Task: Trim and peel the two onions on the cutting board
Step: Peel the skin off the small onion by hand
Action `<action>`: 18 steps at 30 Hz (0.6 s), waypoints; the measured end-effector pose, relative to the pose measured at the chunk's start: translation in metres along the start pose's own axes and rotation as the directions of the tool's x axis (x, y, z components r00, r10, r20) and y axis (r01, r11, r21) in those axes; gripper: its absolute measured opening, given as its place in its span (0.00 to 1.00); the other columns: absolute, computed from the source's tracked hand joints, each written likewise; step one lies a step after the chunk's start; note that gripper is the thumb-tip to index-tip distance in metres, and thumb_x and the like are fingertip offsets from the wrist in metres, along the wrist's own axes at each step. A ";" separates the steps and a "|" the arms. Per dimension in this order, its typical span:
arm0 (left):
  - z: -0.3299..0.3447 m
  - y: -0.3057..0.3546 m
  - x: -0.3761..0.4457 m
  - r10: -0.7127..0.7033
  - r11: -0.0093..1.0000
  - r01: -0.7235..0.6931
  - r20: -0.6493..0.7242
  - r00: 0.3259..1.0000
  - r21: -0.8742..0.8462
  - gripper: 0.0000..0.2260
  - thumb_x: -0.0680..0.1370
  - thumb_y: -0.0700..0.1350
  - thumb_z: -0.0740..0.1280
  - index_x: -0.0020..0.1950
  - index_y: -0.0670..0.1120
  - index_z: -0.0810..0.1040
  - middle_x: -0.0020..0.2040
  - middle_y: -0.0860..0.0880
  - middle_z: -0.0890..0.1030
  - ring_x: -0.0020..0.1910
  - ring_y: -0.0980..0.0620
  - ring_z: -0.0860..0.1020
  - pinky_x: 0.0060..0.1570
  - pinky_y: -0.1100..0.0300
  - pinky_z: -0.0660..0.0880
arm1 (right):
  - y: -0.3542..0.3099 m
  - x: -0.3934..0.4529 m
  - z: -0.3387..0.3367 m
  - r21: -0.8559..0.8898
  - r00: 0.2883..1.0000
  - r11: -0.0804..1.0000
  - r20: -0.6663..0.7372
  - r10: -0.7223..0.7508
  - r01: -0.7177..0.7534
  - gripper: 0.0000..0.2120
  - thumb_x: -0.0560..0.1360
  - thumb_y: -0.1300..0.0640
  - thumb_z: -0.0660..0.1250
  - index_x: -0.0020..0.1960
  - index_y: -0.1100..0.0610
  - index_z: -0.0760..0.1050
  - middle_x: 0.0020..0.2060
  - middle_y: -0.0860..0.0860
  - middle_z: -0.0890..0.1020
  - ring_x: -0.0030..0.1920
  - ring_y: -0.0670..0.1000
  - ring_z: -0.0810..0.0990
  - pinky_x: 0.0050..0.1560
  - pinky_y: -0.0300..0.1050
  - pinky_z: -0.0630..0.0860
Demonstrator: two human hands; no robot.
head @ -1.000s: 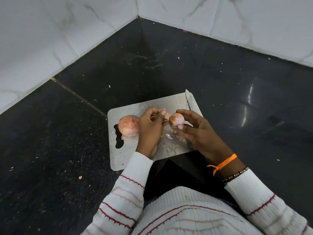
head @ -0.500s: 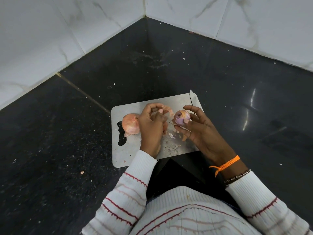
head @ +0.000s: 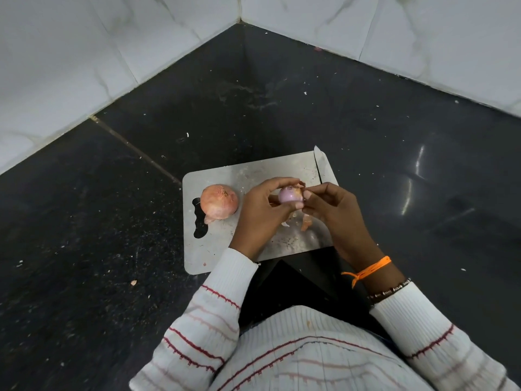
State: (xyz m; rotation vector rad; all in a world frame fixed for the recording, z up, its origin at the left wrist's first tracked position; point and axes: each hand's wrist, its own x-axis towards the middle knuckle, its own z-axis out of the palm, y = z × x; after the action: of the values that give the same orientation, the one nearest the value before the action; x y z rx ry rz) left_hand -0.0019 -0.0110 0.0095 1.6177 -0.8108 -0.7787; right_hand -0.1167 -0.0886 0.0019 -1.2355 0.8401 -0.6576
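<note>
Peeling is judged under way on the smaller onion (head: 290, 195), held just above the steel cutting board (head: 214, 249) between both hands. The left hand (head: 260, 215) is curled round it from the left, fingers arched over its top. The right hand (head: 335, 210) pinches at its upper right edge, where a papery flap of skin (head: 300, 185) lifts. Pale purple flesh is exposed; it is judged firm, light, and slick once bared, so a grip at the ends is advised. Dry skin is judged brittle. Peel scraps (head: 306, 221) lie beneath. Farther left, the unpeeled onion (head: 219, 202) rests on the board. A knife (head: 321, 165) lies along the far right edge.
</note>
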 end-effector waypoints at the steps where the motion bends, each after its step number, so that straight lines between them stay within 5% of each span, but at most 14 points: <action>1: 0.001 0.000 -0.001 0.001 1.000 -0.001 -0.013 1.000 0.010 0.16 0.70 0.38 0.74 0.55 0.50 0.81 0.52 0.53 0.83 0.50 0.53 0.81 0.49 0.57 0.81 | 0.001 0.001 0.000 -0.080 0.999 0.996 -0.021 -0.039 0.037 0.04 0.75 0.65 0.66 0.47 0.62 0.79 0.44 0.56 0.83 0.44 0.49 0.82 0.48 0.42 0.80; 7: 0.006 0.003 -0.004 0.057 0.991 -0.047 -0.076 0.995 0.129 0.14 0.71 0.40 0.74 0.56 0.48 0.81 0.51 0.54 0.81 0.49 0.56 0.80 0.46 0.69 0.78 | 0.002 0.003 0.002 -0.260 0.981 0.954 -0.089 -0.175 0.147 0.04 0.71 0.61 0.72 0.45 0.55 0.81 0.42 0.50 0.84 0.44 0.47 0.84 0.47 0.42 0.80; 12: 0.008 0.000 -0.005 0.114 0.976 -0.089 -0.118 0.986 0.201 0.14 0.71 0.41 0.74 0.56 0.45 0.82 0.52 0.49 0.82 0.50 0.51 0.80 0.51 0.57 0.80 | 0.001 0.002 0.001 -0.354 0.967 0.913 -0.077 -0.244 0.203 0.07 0.70 0.64 0.72 0.44 0.54 0.82 0.38 0.48 0.84 0.41 0.45 0.83 0.47 0.38 0.79; 18: 0.009 0.000 -0.006 0.149 0.970 -0.119 -0.129 0.980 0.214 0.15 0.71 0.42 0.74 0.57 0.44 0.82 0.53 0.48 0.82 0.51 0.51 0.80 0.51 0.58 0.80 | 0.000 0.003 -0.002 -0.333 0.960 0.910 -0.047 -0.277 0.246 0.06 0.70 0.66 0.70 0.43 0.57 0.82 0.38 0.49 0.84 0.42 0.44 0.83 0.48 0.37 0.79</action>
State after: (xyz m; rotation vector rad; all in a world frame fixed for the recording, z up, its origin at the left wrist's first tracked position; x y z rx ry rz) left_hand -0.0122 -0.0110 0.0085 1.7589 -0.9093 -0.4876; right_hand -0.1167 -0.0919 0.0016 -1.6466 0.8921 -0.8210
